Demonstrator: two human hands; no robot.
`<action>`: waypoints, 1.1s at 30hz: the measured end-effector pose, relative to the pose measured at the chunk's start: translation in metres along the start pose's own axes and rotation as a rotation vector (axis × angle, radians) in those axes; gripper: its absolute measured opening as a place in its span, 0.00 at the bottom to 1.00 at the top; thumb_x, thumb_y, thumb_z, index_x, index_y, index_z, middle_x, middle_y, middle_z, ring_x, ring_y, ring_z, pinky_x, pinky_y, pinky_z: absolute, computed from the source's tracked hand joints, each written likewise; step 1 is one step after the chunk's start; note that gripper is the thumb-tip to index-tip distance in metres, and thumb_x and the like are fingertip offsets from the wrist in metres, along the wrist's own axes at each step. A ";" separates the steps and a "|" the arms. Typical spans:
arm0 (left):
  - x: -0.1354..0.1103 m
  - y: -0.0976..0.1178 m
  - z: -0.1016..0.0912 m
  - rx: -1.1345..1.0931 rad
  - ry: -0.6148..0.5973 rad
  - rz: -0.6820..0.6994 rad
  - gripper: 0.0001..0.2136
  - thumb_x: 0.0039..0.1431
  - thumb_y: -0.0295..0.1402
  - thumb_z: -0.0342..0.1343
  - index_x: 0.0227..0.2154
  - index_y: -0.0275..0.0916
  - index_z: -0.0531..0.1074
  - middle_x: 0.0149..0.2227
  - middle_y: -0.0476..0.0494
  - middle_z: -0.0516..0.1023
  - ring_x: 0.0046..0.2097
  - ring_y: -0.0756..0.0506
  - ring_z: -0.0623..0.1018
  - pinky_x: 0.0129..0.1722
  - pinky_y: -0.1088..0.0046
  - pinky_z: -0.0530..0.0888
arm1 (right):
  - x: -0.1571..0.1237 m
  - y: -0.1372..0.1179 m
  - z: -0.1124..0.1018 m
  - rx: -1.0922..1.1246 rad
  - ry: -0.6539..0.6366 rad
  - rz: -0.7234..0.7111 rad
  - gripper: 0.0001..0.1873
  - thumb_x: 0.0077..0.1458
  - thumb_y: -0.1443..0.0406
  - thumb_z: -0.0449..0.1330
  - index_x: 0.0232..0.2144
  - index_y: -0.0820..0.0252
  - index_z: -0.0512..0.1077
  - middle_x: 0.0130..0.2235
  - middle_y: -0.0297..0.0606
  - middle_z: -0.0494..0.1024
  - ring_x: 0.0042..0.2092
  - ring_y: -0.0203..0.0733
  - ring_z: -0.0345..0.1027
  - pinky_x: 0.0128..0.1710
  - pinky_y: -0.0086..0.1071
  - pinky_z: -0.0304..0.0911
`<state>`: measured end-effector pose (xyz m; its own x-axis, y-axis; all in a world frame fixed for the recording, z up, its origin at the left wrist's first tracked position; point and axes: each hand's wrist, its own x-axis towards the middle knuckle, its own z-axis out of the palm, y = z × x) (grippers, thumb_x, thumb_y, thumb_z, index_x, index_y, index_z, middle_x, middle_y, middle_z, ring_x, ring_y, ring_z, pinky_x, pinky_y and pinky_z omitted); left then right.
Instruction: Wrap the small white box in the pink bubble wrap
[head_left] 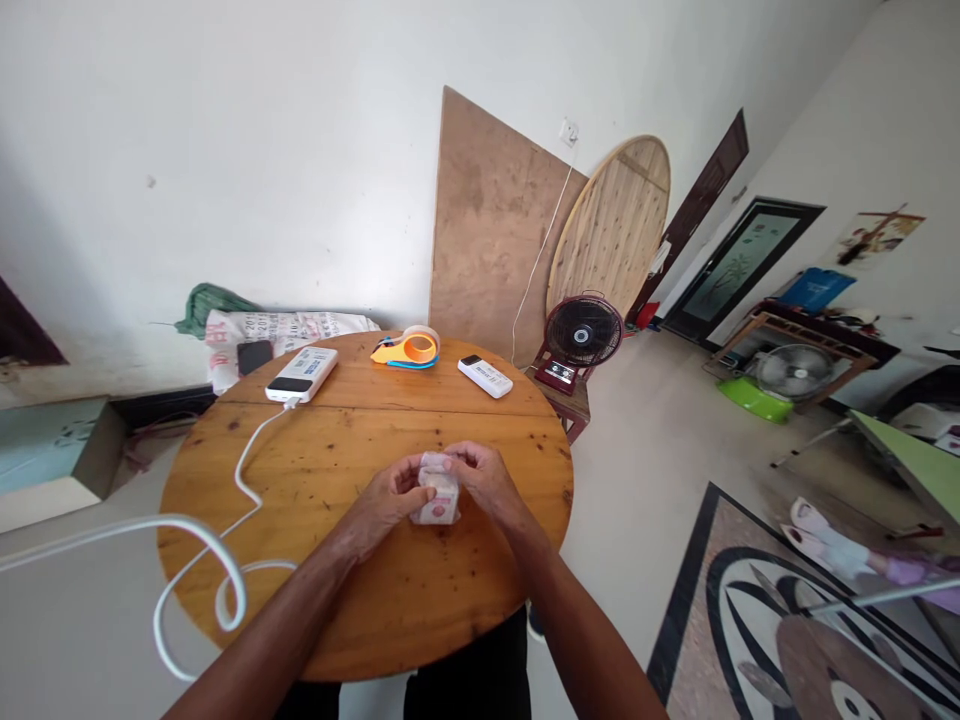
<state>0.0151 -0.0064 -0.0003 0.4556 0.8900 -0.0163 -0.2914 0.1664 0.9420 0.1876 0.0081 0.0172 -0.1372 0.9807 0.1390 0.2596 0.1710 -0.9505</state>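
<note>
On the near middle of one round wooden table [420, 610], the left hand [386, 505] and right hand [487, 480] both curl their fingers around one small white packet [437, 497] with a pink mark. One white cable [240, 470] loops at near left, running to one power bank [302, 373]. Farther off lie one orange tape dispenser [409, 349] and one remote [485, 376]. Two fans [583, 332] stand beyond, to the right.

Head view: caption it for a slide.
Left hand and right hand hold a small white pink-marked packet at a round wooden table.
</note>
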 end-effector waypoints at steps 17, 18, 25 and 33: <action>-0.001 0.004 -0.001 0.080 0.009 0.020 0.22 0.45 0.44 0.63 0.42 0.36 0.70 0.39 0.43 0.77 0.40 0.44 0.77 0.42 0.66 0.73 | -0.026 -0.015 0.002 -0.368 0.004 -0.170 0.11 0.57 0.61 0.55 0.33 0.56 0.77 0.33 0.34 0.79 0.34 0.38 0.70 0.36 0.29 0.62; -0.001 0.004 -0.001 0.085 0.012 0.022 0.22 0.45 0.44 0.63 0.41 0.37 0.70 0.38 0.44 0.77 0.39 0.45 0.76 0.41 0.67 0.72 | -0.028 -0.015 0.000 -0.379 -0.013 -0.201 0.11 0.57 0.61 0.56 0.35 0.55 0.77 0.36 0.35 0.80 0.37 0.39 0.71 0.40 0.30 0.62; 0.002 0.002 -0.001 0.216 0.074 0.042 0.21 0.48 0.47 0.59 0.39 0.36 0.71 0.33 0.47 0.76 0.33 0.48 0.74 0.33 0.73 0.70 | -0.030 -0.013 -0.011 -0.444 -0.117 -0.296 0.12 0.55 0.61 0.60 0.43 0.53 0.75 0.47 0.38 0.77 0.49 0.42 0.69 0.53 0.37 0.58; 0.010 -0.004 0.000 0.246 0.159 0.049 0.17 0.51 0.45 0.56 0.36 0.35 0.73 0.29 0.48 0.76 0.30 0.49 0.72 0.30 0.74 0.69 | -0.016 0.000 -0.012 -0.395 -0.140 -0.300 0.12 0.57 0.59 0.59 0.41 0.54 0.76 0.43 0.39 0.76 0.46 0.41 0.68 0.50 0.35 0.60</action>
<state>0.0209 0.0015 -0.0047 0.3032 0.9529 -0.0028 -0.0880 0.0309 0.9956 0.2017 -0.0059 0.0182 -0.3809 0.8655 0.3254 0.5266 0.4923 -0.6931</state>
